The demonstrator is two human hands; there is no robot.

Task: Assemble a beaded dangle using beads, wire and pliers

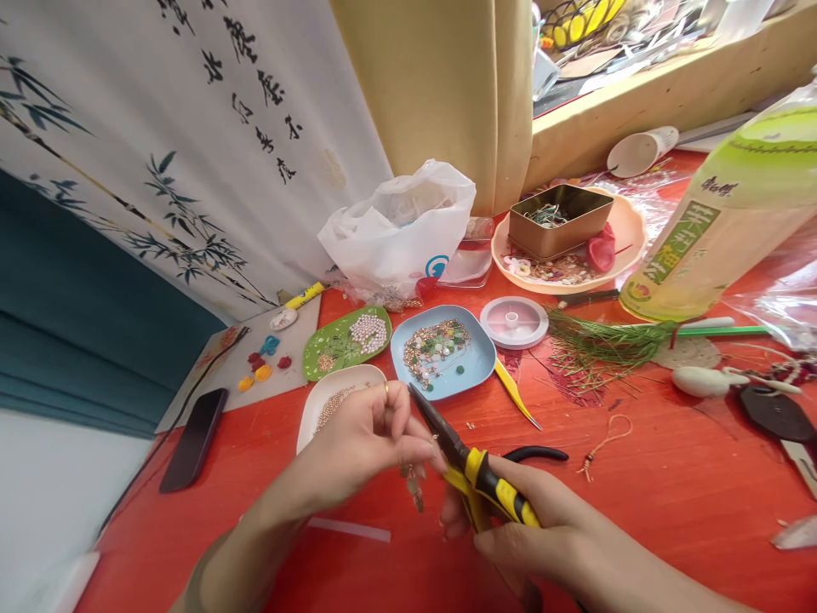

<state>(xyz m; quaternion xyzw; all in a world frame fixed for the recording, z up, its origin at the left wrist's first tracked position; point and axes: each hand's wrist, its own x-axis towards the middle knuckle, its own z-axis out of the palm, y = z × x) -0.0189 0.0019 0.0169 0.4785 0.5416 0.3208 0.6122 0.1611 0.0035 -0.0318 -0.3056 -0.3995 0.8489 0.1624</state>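
My right hand (542, 528) grips yellow-and-black pliers (472, 468), their dark jaws pointing up and left toward the blue dish (482, 362). My left hand (370, 438) is pinched on a small gold jewelry piece (414, 485) with a little dangling charm, held right against the pliers' jaws. Both hands hover over the red table (670, 494). Just beyond them stand the blue dish of mixed beads, a green leaf-shaped dish (319, 345) with pearls, and a white dish (312, 409) of tiny gold beads.
A black phone (193, 438) lies at the left. Yellow tweezers (517, 394), a clear thread spool (514, 322), a white plastic bag (402, 226), a peach plate (631, 234) with a metal tin (562, 221), a green bottle (721, 221) and green stems (606, 340) crowd the back.
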